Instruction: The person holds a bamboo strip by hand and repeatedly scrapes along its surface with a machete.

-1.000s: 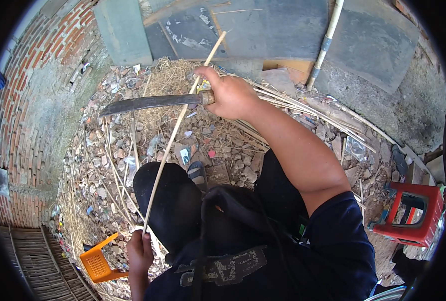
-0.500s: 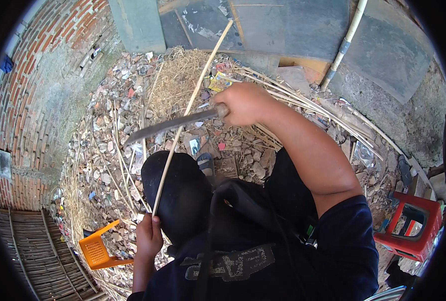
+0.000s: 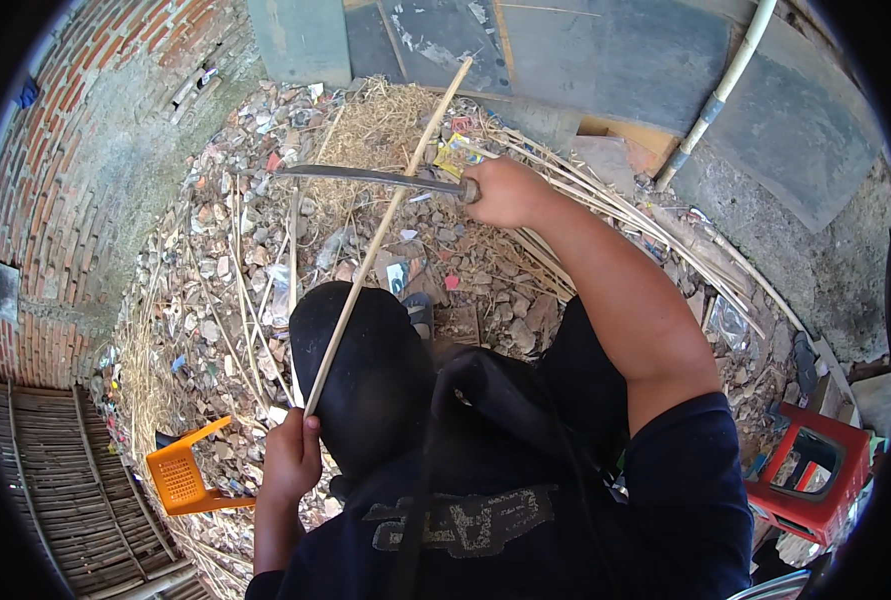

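Note:
My left hand point(image 3: 293, 450) grips the lower end of a long pale bamboo strip point(image 3: 373, 254), which slants up and away to the right across my dark-clad left knee. In my right hand point(image 3: 505, 193) is the handle of a machete point(image 3: 370, 177). Its long dark blade points left and crosses the upper part of the strip. Blade and strip appear to touch, though the exact contact cannot be made out.
Stone rubble point(image 3: 215, 270) and litter cover the ground, with a heap of dry shavings point(image 3: 375, 120) ahead. More bamboo strips point(image 3: 655, 225) lie right of centre. An orange plastic chair point(image 3: 177, 480) is at left, a red plastic stool point(image 3: 835, 480) at right. A brick wall point(image 3: 45, 240) stands left.
My right hand has moved the machete farther up along the strip, away from me, and its blade lies more level. My left hand still holds the strip's lower end.

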`<state>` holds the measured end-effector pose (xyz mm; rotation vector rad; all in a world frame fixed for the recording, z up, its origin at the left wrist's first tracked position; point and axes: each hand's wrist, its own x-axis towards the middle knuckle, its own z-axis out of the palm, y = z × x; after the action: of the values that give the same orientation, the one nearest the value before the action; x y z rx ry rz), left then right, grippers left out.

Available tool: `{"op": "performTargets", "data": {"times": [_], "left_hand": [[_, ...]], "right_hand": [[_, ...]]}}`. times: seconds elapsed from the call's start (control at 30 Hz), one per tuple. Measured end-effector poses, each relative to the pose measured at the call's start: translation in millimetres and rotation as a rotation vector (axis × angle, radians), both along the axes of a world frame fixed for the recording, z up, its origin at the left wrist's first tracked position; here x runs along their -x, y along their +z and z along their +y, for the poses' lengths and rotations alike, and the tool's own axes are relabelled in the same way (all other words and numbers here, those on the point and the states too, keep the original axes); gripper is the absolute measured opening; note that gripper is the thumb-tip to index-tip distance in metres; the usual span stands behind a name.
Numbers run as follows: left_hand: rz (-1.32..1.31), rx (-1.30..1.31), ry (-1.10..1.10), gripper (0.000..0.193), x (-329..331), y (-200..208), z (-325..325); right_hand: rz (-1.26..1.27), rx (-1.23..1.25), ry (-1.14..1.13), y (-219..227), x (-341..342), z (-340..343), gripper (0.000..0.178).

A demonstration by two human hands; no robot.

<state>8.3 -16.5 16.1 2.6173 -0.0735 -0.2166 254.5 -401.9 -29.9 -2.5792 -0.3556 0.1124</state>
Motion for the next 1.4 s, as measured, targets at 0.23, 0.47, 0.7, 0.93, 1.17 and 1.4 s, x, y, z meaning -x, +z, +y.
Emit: {"op": "performTargets", "data": {"times": [0.23, 0.47, 0.7, 0.93, 1.17, 1.4], "left_hand": [[-0.055, -0.069, -0.003, 0.026, 10, -5, 8], [0.07, 0.025, 0.001, 0.025, 3, 5, 7], [-0.053, -0.052, -0.046, 0.024, 5, -5, 15], [0.001, -0.057, -0.033, 0.021, 5, 9, 12], [-0.079, -0.103, -0.066, 0.02, 10, 2, 23], [-0.009, 0.005, 0.001, 0.022, 22, -7, 27]], "right_hand": [[-0.005, 0.084, 0.11, 33, 20, 27, 0.026], [-0.091, 0.004, -0.076, 3, 2, -4, 0.026], [-0.029, 0.082, 0.071, 16, 5, 2, 0.024], [-0.037, 0.042, 0.04, 17, 11, 6, 0.029], [-0.04, 0.011, -0.122, -10, -14, -43, 0.035], [-0.061, 0.119, 0.1, 23, 6, -5, 0.022]]}}
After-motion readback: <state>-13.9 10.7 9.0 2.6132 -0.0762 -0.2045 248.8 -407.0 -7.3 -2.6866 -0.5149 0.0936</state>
